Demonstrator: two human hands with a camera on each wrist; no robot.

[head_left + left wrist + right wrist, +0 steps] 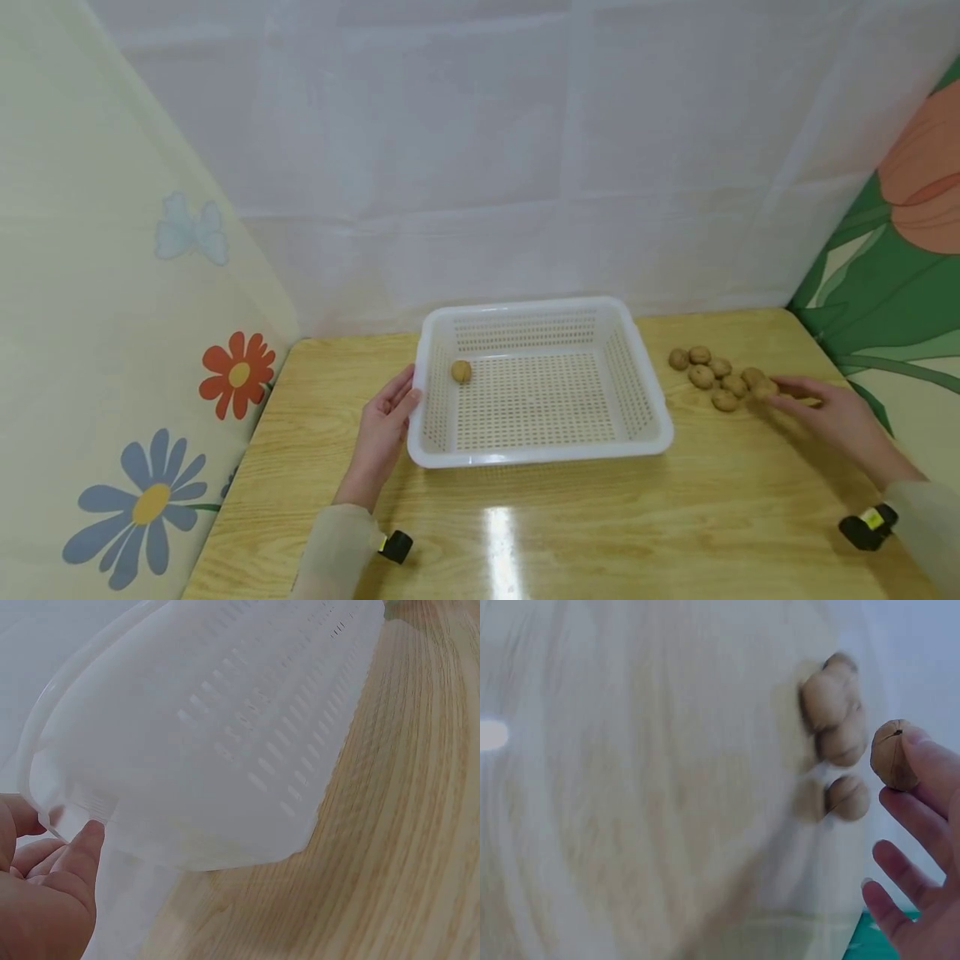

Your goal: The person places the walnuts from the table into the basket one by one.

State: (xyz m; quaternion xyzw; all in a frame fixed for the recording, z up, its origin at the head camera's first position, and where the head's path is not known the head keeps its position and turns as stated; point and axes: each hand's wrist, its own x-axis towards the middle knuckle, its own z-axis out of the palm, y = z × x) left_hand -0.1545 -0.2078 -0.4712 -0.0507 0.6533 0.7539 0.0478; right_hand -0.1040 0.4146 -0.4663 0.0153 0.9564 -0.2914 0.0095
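Pinching, the right hand (840, 418) partly hides a walnut (892, 759).

The basket (540, 459) is white with rows of slots, the bench (600, 533) yellowish wood grain, the walnuts (701, 377) near its right edge tan-brown. Past its left edge, a cream panel (60, 275) carries a red flower (239, 375) and a grey-blue flower (151, 504), both yellow-centred; past its right, a coral bloom (926, 167) tops green leaves (900, 292). The cloth (450, 125) behind is whitish.

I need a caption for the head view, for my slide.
Left hand grips a white basket with one walnut inside; right hand pinches another walnut beside loose walnuts.
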